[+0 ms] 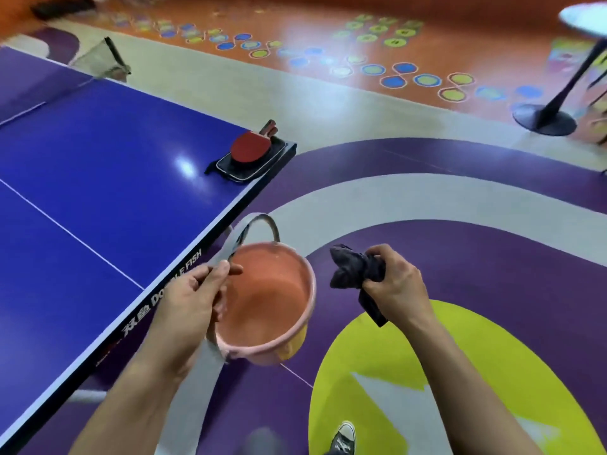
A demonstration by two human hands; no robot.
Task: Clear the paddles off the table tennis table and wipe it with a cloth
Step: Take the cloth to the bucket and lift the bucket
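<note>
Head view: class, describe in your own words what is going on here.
A person stands by the table. The left hand holds a pink bucket by its handle; the right hand grips a dark cloth. The paddles lie on a case at the table's corner, not yet cleared.

The worktop [98,142] runs off the picture's left edge; its net [95,62] is blurred. The left hand [193,300] covers part of the lettering [136,320] on its near edge.
</note>
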